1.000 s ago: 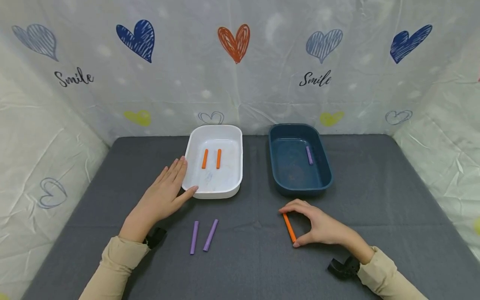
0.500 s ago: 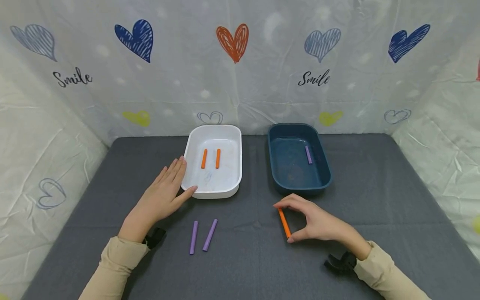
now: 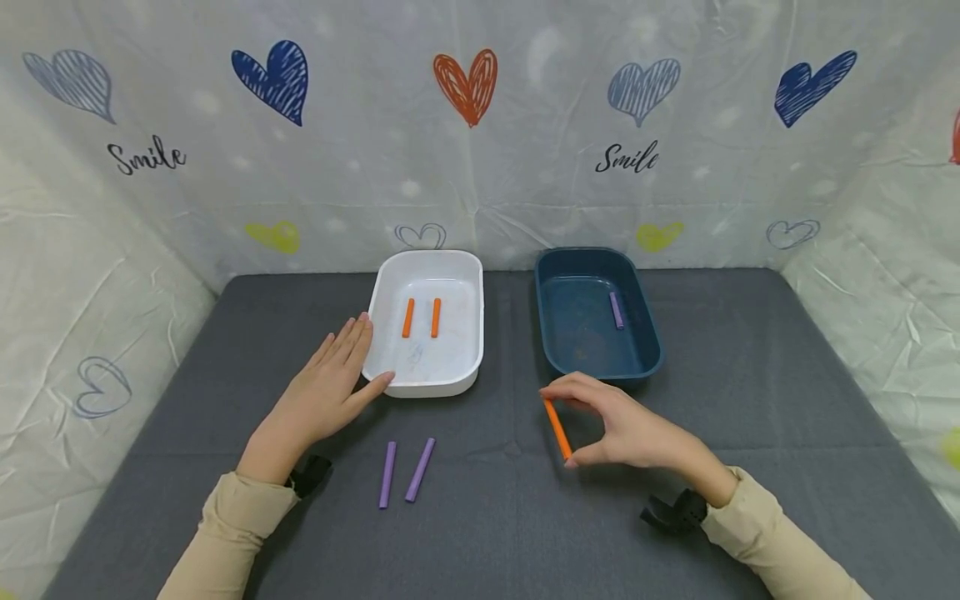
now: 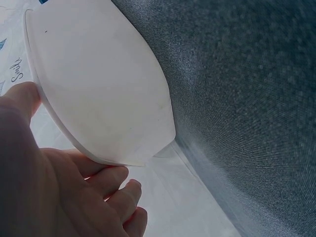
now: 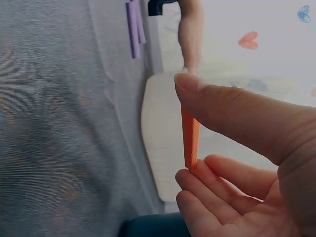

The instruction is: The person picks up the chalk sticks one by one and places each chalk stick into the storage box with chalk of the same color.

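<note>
My right hand pinches an orange stick lengthwise, thumb at its near end and fingertips at its far end, just in front of the dark blue dish. In the right wrist view the stick looks slim and faceted. My left hand rests against the left side of the white dish, its fingers straight along the rim and its thumb at the near corner. The left wrist view shows fingers and thumb touching that rim. Inside the white dish lie two orange sticks, side by side.
A purple stick lies in the blue dish. Two more purple sticks lie on the grey tablecloth in front of the white dish. A printed curtain hangs behind the table.
My right hand has moved forward and a little left with the orange stick, closer to the blue dish's near edge. The left hand stays at the white dish.
</note>
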Tool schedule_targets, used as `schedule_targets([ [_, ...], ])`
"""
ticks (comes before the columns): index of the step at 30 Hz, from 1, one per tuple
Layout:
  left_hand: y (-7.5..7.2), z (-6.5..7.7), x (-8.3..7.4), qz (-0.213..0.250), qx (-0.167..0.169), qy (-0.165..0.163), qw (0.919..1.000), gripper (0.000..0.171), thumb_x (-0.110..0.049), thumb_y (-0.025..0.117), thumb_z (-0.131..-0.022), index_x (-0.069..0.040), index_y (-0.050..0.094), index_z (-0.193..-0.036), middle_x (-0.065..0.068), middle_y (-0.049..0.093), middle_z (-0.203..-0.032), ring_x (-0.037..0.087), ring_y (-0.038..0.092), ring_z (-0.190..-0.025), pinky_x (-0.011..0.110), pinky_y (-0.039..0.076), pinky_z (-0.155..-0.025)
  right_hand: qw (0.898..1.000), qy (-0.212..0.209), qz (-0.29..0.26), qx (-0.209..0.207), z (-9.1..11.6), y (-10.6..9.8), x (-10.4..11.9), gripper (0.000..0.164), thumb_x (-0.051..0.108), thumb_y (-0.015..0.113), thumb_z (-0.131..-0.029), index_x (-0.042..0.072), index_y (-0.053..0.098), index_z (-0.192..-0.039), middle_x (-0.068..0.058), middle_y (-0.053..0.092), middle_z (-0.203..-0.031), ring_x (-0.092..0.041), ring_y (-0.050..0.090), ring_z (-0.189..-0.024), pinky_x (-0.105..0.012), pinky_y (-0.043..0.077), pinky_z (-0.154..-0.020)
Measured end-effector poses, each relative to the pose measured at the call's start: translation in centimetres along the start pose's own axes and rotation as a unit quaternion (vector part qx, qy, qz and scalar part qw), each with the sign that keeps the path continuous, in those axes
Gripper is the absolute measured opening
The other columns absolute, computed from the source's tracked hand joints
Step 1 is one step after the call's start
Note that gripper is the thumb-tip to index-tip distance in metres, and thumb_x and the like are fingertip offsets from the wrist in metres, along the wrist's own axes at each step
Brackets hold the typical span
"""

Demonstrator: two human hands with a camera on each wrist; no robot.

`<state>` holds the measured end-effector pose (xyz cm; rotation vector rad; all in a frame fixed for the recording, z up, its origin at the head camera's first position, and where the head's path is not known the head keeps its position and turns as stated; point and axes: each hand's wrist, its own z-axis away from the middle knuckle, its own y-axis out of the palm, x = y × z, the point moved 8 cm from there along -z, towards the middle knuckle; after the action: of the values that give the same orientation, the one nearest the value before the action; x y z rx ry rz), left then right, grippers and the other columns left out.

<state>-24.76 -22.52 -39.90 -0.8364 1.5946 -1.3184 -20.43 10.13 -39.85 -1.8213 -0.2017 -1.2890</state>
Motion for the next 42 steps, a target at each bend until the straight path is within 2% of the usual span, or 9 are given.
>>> schedule_targets([
  [4, 0.0, 0.0, 0.0, 0.0, 0.0, 0.0, 1.0, 0.086, -0.054, 0.042, -0.103, 0.003, 0.006, -0.157, 0.019, 0.003, -0.165, 0.035, 0.005, -0.151, 0.051, 0.007, -0.122, 1.0, -0.005, 0.003, -0.002, -0.5, -0.4, 0.9, 0.079, 0.007, 0.088, -0.075, 0.01, 0.049, -0.143, -0.007, 0.049, -0.142, -0.019, 0.048, -0.131, -0.033, 0.038, -0.112],
  [11, -0.1, 0.0, 0.0, 0.0, -0.002, 0.001, 1.0, 0.086, -0.054, 0.043, -0.103, 0.003, 0.006, -0.157, 0.019, 0.003, -0.164, 0.035, 0.005, -0.151, 0.052, 0.008, -0.121, 1.0, -0.014, 0.019, -0.012, -1.8, -1.5, 2.0, 0.079, 0.01, 0.088, -0.075, 0.008, 0.049, -0.143, -0.003, 0.048, -0.142, -0.017, 0.047, -0.132, -0.03, 0.037, -0.112],
  [23, -0.2, -0.1, -0.1, -0.006, -0.004, 0.003, 1.0, 0.087, -0.053, 0.044, -0.103, 0.004, 0.007, -0.156, 0.02, 0.005, -0.164, 0.036, 0.007, -0.151, 0.054, 0.011, -0.12, 0.998, -0.023, 0.053, -0.033, -4.5, -2.9, 3.9, 0.078, 0.008, 0.089, -0.073, 0.006, 0.051, -0.141, -0.009, 0.051, -0.139, -0.026, 0.05, -0.129, -0.035, 0.04, -0.111],
  [30, -0.2, -0.1, -0.1, -0.003, -0.001, 0.003, 1.0, 0.087, -0.054, 0.042, -0.103, 0.004, 0.008, -0.156, 0.02, 0.005, -0.164, 0.035, 0.006, -0.151, 0.054, 0.01, -0.121, 0.998, -0.019, 0.04, -0.033, -6.5, -3.4, 4.6, 0.077, 0.008, 0.089, -0.074, 0.003, 0.05, -0.141, -0.011, 0.05, -0.139, -0.02, 0.048, -0.131, -0.028, 0.038, -0.111],
  [42, -0.1, 0.0, -0.1, -0.004, -0.002, 0.004, 1.0, 0.086, -0.054, 0.043, -0.103, 0.004, 0.007, -0.157, 0.02, 0.005, -0.164, 0.035, 0.006, -0.151, 0.052, 0.009, -0.121, 0.998, -0.03, 0.043, -0.043, -9.6, -3.7, 6.0, 0.076, 0.009, 0.089, -0.073, 0.002, 0.052, -0.139, -0.009, 0.051, -0.136, -0.02, 0.048, -0.13, -0.027, 0.039, -0.11],
])
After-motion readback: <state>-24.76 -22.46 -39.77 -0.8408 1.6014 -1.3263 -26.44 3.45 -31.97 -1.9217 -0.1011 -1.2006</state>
